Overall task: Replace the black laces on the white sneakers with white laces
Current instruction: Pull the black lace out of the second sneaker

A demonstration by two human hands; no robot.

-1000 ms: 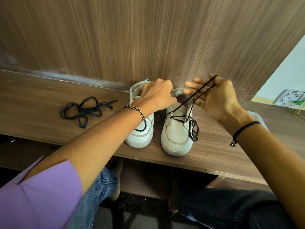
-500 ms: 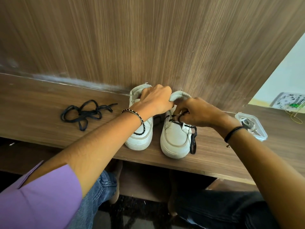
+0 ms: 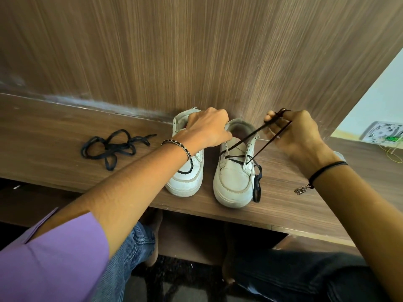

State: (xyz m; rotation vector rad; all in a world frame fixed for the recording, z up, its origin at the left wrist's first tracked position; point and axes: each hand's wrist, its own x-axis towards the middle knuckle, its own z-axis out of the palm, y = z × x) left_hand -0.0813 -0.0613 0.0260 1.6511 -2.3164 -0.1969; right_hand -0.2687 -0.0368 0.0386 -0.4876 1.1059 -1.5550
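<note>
- Brown wood-grain panel [image 3: 174, 51] behind, grain vertical;
- matching wooden ledge [image 3: 43, 138] along its foot, a pale smear at the joint;
- pale wall [image 3: 375, 101] at far right;
- dark floor [image 3: 185, 282] beneath the ledge
</note>
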